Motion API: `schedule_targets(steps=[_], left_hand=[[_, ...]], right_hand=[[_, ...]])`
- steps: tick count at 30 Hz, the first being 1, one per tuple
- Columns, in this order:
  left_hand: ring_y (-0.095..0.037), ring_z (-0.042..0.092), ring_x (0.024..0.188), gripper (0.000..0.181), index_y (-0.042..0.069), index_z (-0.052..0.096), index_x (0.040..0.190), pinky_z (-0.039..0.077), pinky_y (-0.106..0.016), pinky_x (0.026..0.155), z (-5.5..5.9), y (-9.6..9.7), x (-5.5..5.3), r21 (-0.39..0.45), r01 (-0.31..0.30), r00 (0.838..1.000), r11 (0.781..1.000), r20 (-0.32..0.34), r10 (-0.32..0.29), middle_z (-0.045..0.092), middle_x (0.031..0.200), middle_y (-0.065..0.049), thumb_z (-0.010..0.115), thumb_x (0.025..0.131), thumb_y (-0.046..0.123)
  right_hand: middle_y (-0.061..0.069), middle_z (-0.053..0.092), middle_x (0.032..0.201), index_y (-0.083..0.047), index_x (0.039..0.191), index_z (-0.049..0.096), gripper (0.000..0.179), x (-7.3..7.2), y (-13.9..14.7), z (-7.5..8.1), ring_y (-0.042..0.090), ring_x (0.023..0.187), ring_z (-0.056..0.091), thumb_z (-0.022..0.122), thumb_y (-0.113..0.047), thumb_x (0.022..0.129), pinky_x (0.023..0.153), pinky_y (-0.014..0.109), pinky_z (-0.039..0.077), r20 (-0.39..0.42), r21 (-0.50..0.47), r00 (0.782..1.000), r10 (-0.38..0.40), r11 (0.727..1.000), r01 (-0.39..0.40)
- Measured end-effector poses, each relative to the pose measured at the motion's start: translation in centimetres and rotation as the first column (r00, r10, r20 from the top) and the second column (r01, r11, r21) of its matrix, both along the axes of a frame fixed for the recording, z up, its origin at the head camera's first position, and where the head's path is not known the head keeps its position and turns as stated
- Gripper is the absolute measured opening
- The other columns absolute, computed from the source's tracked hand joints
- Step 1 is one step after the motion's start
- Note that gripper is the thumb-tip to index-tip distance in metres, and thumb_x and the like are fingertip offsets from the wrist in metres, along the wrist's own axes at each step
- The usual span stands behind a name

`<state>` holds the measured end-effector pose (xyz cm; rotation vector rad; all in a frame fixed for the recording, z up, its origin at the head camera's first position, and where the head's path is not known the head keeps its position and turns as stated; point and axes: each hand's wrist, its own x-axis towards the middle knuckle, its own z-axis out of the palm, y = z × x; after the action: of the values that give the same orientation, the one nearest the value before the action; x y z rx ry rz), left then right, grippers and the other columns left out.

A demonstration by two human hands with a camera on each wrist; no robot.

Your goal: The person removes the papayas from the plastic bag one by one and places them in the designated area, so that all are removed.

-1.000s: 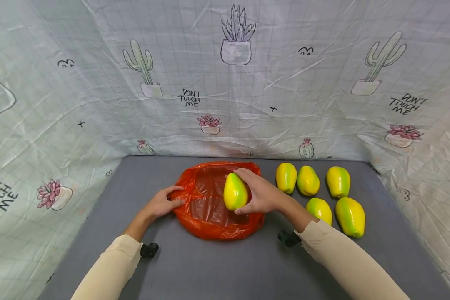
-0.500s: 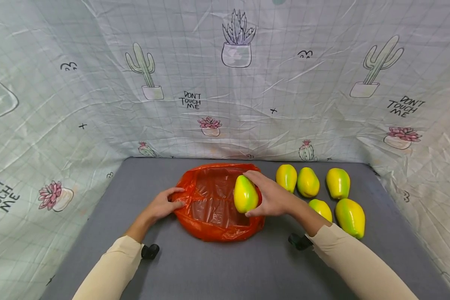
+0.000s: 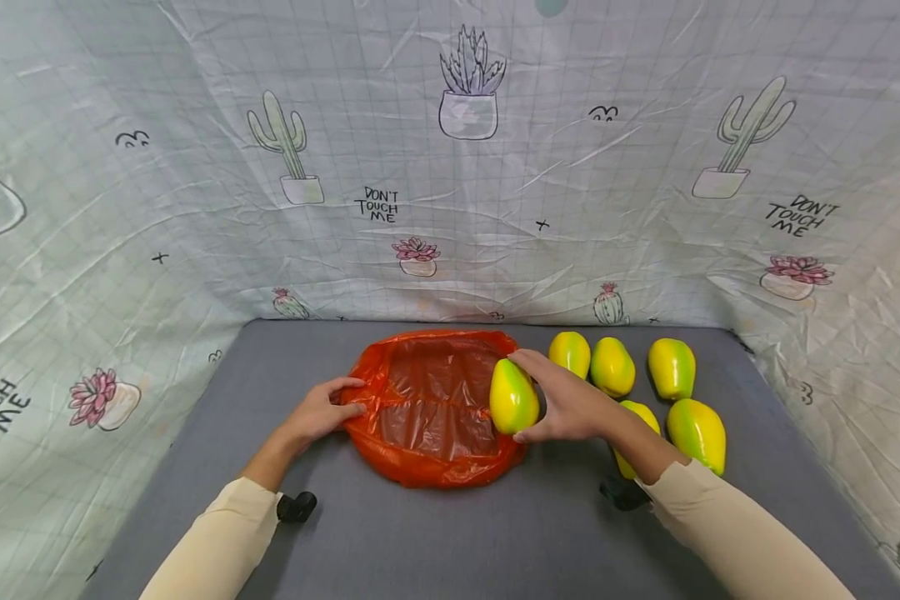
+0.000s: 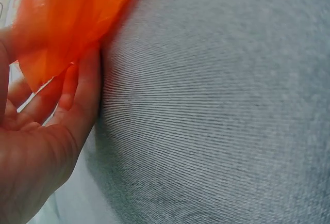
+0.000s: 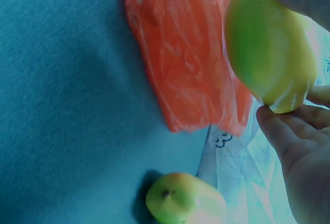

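Observation:
A red plastic bag (image 3: 435, 477) lies on the table with its mouth spread wide and its rim rolled outward. At its left side my left hand (image 3: 318, 414) holds the rim; in the left wrist view the orange-looking plastic (image 4: 67, 22) hangs between thumb and fingers. My right hand (image 3: 566, 406) grips a yellow-green papaya (image 3: 513, 398) in the air over the bag's right rim. Up close, the held papaya (image 5: 270, 48) sits between thumb and fingertips, clear of the plastic.
Several more papayas lie at the right of the grey table (image 3: 435, 550), among them one at the back (image 3: 672, 369) and one nearer (image 3: 697, 435). My right forearm partly covers another papaya (image 3: 640, 414). A cactus-print cloth (image 3: 480, 242) walls the back and sides.
My right hand has carried the papaya rightward, from over the middle of the bag's mouth to its right rim. My left hand has stayed at the left rim.

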<state>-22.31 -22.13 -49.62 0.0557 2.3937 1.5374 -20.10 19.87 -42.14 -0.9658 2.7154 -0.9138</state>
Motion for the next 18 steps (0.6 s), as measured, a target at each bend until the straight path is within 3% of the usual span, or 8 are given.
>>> schedule_targets(steps=[5, 12, 18], left_hand=[[-0.015, 0.067, 0.087, 0.057, -0.002, 0.05, 0.148, 0.059, -0.027, 0.072, 0.2, 0.0, 0.0, 0.032, -0.008, 0.999, 0.999, 0.037, 0.007, 0.063, 0.133, -0.028, 0.072, 0.097, 0.014], [-0.016, 0.068, 0.086, 0.057, 0.0, 0.052, 0.147, 0.06, -0.028, 0.072, 0.3, 0.3, -0.1, 0.04, -0.019, 0.999, 0.999, 0.05, 0.017, 0.063, 0.13, -0.026, 0.073, 0.096, 0.013], [-0.017, 0.068, 0.088, 0.056, -0.001, 0.051, 0.147, 0.061, -0.029, 0.073, 0.3, 0.3, 0.1, 0.066, -0.019, 0.999, 0.998, 0.045, 0.016, 0.059, 0.136, -0.028, 0.072, 0.097, 0.011]], right_hand=[[0.013, 0.041, 0.162, -0.009, 0.159, 0.034, 0.111, 0.4, 1.0, -0.3, 0.026, 0.13, 0.054, 0.094, -0.041, 0.071, 0.108, 0.054, 0.05, -0.022, 0.022, 0.999, -0.024, 0.999, 0.024], [0.002, 0.049, 0.152, -0.014, 0.153, 0.041, 0.104, 0.8, 2.1, -0.3, 0.018, 0.121, 0.055, 0.096, -0.036, 0.068, 0.103, 0.048, 0.053, -0.034, 0.02, 0.999, -0.041, 0.999, 0.042], [0.004, 0.049, 0.152, -0.012, 0.154, 0.04, 0.105, 1.1, 3.1, -0.4, 0.021, 0.125, 0.054, 0.095, -0.038, 0.069, 0.106, 0.051, 0.052, -0.054, 0.041, 0.996, -0.066, 0.997, 0.068]])
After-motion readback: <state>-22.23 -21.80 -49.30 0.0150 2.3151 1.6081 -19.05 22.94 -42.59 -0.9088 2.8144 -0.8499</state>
